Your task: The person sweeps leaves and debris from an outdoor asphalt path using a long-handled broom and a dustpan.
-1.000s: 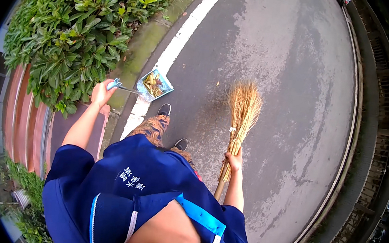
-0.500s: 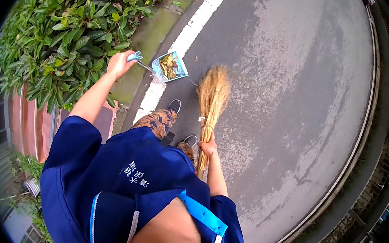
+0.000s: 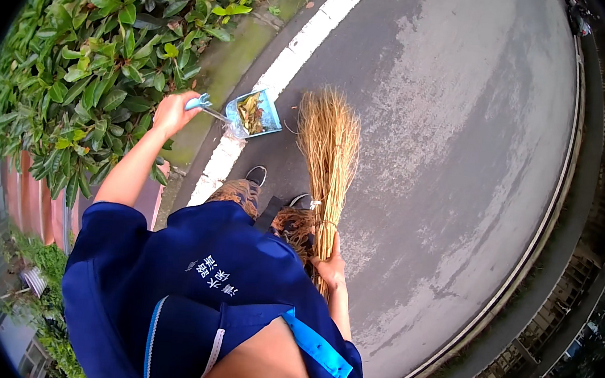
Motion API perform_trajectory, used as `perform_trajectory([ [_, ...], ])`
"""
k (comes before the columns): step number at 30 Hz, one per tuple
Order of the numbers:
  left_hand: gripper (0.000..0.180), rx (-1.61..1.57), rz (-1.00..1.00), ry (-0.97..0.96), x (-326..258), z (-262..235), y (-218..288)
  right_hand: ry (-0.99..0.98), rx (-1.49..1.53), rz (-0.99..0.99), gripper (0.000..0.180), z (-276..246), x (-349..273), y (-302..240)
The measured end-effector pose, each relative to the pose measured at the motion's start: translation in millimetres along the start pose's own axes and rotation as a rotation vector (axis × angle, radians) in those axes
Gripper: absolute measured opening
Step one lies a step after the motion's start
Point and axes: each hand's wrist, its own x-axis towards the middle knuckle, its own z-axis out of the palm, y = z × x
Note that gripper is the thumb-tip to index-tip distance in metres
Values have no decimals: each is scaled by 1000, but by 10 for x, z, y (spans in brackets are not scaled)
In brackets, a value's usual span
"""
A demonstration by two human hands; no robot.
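Note:
My left hand (image 3: 172, 114) is closed around the light-blue handle end of a long-handled dustpan (image 3: 271, 117). The pan is blue, and dry leaves (image 3: 251, 113) in yellow and brown lie inside it. It hovers over or rests near the white road line; I cannot tell whether it touches the ground. My right hand (image 3: 331, 270) grips the bound straw stalks of a broom (image 3: 332, 163). Its bristles fan out away from me over the asphalt, to the right of the pan. The lower end of the broom's handle is hidden by my right hand and shirt.
A leafy green hedge (image 3: 103, 60) fills the left side, edged by a mossy kerb strip (image 3: 228, 58). A white painted line (image 3: 297, 54) runs along the grey asphalt road (image 3: 450, 167). A curved kerb and railing (image 3: 561, 301) border the far right. My shoes (image 3: 256, 176) are below the pan.
The dustpan and my left hand have shifted slightly left and nearer. The broom and my right hand have come nearer to me, and its bristles look sharper. My feet have moved a little.

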Motion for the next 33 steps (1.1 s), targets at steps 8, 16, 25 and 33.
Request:
perform_trajectory([
  [8, 32, -38, -152, 85, 211, -57, 558, 88, 108, -64, 98, -907, 792, -157],
  [16, 36, 18, -136, 0, 368, -120, 1300, 95, -312, -106, 108, -1989, 1843, -346],
  [25, 28, 115, -151, -128, 432, 262, 1306, -207, -870, -1, 108, -2390, 2353, -516],
  [33, 26, -35, -238, -26, 494, 52, 1049, -287, -125, -249, 110, -2710, 2303, -293],
])
